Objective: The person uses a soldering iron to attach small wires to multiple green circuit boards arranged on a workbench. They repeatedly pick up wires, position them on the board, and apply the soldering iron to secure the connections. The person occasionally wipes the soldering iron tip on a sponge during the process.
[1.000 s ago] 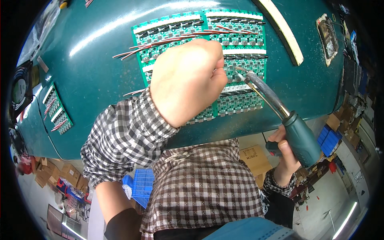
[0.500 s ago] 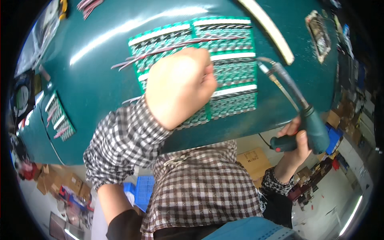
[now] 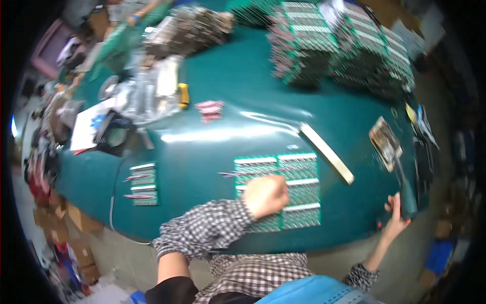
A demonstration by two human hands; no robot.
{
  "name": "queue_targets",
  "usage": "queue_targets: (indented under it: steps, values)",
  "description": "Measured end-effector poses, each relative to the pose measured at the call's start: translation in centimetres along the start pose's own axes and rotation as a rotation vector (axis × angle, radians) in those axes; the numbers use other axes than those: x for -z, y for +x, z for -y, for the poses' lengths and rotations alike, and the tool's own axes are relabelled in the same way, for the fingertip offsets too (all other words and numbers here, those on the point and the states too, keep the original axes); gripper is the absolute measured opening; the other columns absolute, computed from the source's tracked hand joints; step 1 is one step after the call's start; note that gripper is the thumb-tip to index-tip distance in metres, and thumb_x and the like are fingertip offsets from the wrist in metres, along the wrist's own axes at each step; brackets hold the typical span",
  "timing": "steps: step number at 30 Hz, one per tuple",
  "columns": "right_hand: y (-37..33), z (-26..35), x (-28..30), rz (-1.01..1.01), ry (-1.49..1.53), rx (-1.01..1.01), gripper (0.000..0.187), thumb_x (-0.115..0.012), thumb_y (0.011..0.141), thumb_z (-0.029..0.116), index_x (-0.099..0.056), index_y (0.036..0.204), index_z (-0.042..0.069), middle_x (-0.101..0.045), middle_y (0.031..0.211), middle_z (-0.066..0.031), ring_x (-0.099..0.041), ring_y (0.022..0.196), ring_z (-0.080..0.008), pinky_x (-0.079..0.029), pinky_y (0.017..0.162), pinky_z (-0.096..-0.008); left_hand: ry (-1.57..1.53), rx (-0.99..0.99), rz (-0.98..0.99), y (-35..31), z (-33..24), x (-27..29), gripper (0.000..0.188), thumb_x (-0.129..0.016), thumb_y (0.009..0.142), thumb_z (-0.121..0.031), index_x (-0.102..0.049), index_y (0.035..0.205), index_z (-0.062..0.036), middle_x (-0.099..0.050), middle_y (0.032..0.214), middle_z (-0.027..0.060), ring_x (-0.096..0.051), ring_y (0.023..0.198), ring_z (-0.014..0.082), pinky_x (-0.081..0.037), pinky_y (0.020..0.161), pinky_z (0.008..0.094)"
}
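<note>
My left hand (image 3: 266,196) is closed, resting over the left half of a green circuit board panel (image 3: 299,195) with white strips. What its curled fingers hold, if anything, is hidden. Thin reddish wires (image 3: 228,175) stick out past the panel's left edge. Off to the right, my right hand (image 3: 397,215) grips a green soldering gun (image 3: 409,198). The gun's metal barrel points away from me, its end at a stained, brownish flat piece (image 3: 386,143) on the table. Motion blurs the gun's tip.
A pale bar (image 3: 326,153) lies right of the panel. Tall stacks of circuit boards (image 3: 309,43) stand at the back. Left lie a small board (image 3: 144,185), a bundle of pink wires (image 3: 210,110), a yellow-handled tool (image 3: 183,95) and plastic bags (image 3: 147,96).
The soldering gun has moved from the panel's right edge out to the stained piece. My left hand stays closed over the panel. The view has tilted up, showing more of the table's far side.
</note>
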State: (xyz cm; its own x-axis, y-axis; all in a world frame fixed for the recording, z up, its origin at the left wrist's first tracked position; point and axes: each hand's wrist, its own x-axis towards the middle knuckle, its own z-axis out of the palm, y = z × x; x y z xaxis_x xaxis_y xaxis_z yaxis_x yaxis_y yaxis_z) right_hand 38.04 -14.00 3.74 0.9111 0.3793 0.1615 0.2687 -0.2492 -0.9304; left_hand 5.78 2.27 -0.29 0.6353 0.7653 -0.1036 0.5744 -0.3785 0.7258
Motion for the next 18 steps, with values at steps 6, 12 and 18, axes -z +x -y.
queue_targets:
  steps: [6,12,18]
  values:
    - [-2.4,0.2,1.1,0.113,0.4,-0.195,0.027,-0.065,0.092,0.024,-0.064,0.108,0.002,-0.066,0.088,-0.005,-0.067,0.078,-0.0145,-0.054,0.056,-0.0226,-0.042,-0.06,-0.057,-0.2,0.3,-0.5,0.009,-0.064,0.072,-0.017,-0.062,0.073,-0.0083,-0.062,0.068,0.0089,-0.063,0.064,0.0309,-0.049,0.059,0.0433]
    - [-3.0,-2.0,1.1,0.228,0.761,-0.543,0.028,-0.059,0.095,0.036,-0.059,0.105,0.009,-0.062,0.082,-0.0002,-0.065,0.073,-0.0114,-0.055,0.049,-0.0219,-0.082,-0.064,-0.031,0.1,0.4,-1.1,0.008,-0.064,0.072,-0.017,-0.062,0.072,-0.0093,-0.063,0.069,0.0087,-0.064,0.067,0.0308,-0.05,0.06,0.0436]
    - [-3.2,-5.0,0.4,0.297,0.878,-0.544,0.031,-0.057,0.096,0.038,-0.057,0.107,0.01,-0.061,0.083,0.0005,-0.063,0.068,-0.0102,-0.054,0.048,-0.0225,-0.071,-0.057,0.032,0.6,0.0,-0.5,0.012,-0.065,0.073,-0.02,-0.062,0.075,-0.0091,-0.064,0.071,0.0089,-0.064,0.069,0.031,-0.05,0.061,0.0433]
